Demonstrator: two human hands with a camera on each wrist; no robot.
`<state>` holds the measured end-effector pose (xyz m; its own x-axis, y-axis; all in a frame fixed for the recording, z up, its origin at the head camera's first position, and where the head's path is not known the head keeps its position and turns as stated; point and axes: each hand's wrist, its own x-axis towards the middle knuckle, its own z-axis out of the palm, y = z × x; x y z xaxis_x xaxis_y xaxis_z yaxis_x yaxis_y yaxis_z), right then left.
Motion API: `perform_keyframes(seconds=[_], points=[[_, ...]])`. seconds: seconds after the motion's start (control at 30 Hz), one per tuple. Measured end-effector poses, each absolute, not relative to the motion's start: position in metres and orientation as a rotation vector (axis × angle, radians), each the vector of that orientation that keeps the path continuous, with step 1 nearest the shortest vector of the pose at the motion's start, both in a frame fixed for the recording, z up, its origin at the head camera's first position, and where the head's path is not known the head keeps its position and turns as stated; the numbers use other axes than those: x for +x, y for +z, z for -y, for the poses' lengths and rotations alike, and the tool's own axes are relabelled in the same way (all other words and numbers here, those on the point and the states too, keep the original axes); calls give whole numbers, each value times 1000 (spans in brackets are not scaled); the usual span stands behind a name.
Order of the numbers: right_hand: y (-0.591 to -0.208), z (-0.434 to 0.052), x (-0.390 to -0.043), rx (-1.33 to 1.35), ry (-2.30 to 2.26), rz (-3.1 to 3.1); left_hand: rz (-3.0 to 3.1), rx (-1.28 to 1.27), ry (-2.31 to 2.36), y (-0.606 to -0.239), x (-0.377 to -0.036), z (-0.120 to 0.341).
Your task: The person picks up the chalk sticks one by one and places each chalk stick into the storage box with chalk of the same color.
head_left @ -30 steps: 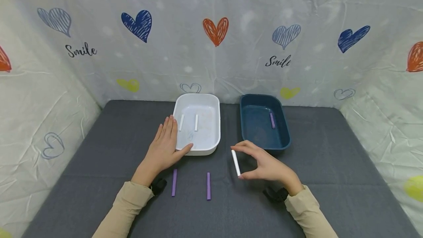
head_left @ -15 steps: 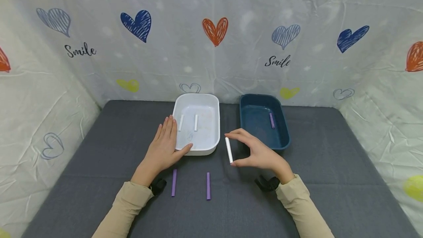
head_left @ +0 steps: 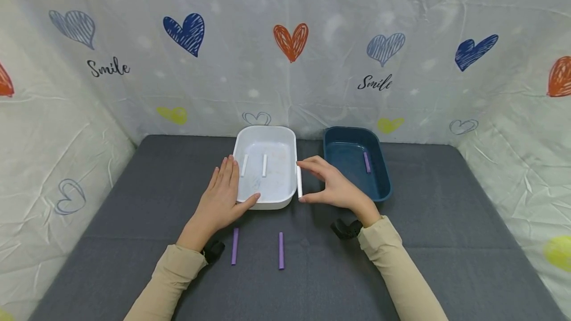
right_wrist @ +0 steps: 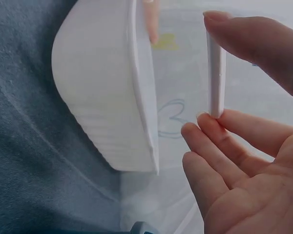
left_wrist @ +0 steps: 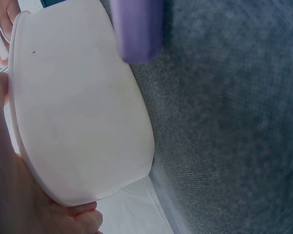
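Between the thumb and fingertips of my right hand (head_left: 339, 189) is a white chalk stick (right_wrist: 216, 78), pinched by its two ends. In the head view this chalk overlaps the right rim of the white tray (head_left: 283, 182). Two more white chalk sticks lie inside that tray, one near the middle (head_left: 264, 166) and one by the left wall (head_left: 244, 166). My left hand (head_left: 217, 203) rests against the tray's left side with straight fingers, its thumb on the front rim. On the cloth in front lie two purple chalk sticks, a left one (head_left: 235, 246) and a right one (head_left: 281, 250).
A dark blue tray (head_left: 352, 192) stands to the right of the white one, partly behind my right hand. It holds one purple chalk stick (head_left: 367, 162). Grey cloth (head_left: 446, 222) covers the table, and a white curtain with printed hearts (head_left: 330, 53) rises behind it.
My right hand has moved forward and left with the white chalk, from in front of the blue tray to the white tray's right rim. The left hand has stayed still.
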<state>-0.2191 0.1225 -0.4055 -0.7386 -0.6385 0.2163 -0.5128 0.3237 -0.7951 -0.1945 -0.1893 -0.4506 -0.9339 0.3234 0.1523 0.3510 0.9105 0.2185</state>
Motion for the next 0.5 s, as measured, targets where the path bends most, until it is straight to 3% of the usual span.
perform_keyframes(seconds=[0.5], points=[[-389,-97,-260,-980,-1126,-2510,2944,-522,-382,-451,-195,188]])
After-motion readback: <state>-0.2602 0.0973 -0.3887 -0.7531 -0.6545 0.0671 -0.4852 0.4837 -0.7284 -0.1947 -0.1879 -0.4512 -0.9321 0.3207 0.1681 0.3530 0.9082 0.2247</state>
